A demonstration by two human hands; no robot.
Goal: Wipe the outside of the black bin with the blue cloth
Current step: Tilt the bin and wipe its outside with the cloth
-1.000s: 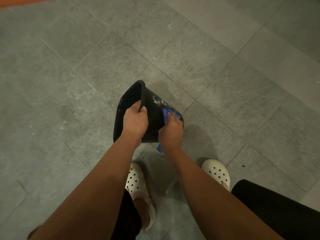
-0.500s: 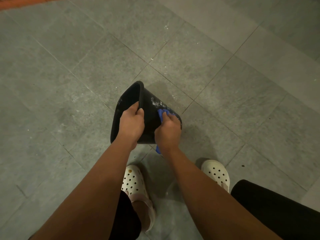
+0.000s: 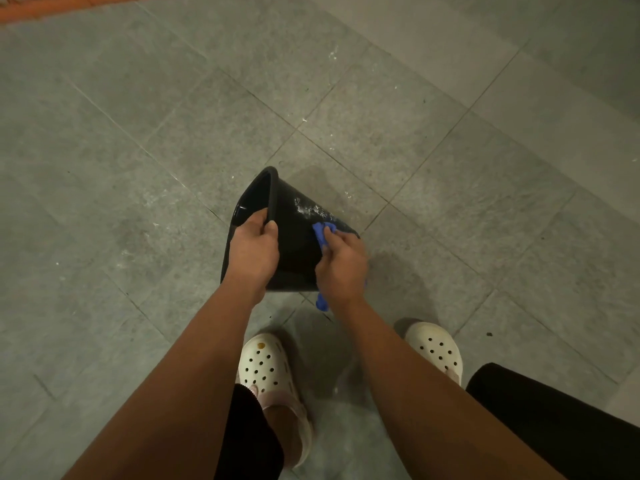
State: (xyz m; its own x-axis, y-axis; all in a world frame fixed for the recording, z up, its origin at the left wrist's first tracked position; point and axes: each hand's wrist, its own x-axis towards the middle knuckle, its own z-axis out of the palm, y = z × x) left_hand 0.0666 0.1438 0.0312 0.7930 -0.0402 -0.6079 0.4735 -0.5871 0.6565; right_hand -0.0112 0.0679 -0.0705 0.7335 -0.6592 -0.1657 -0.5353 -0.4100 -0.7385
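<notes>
Slightly nearer the rim than a second ago, the right hand presses the blue cloth, bunched in its curled fingers, against the black bin. The left hand grips the rim, tilting the bin over the tiled floor. Wiping looks midway; the white smears above the cloth likely need passing over next. The bin's far side and most of the cloth are hidden.
</notes>
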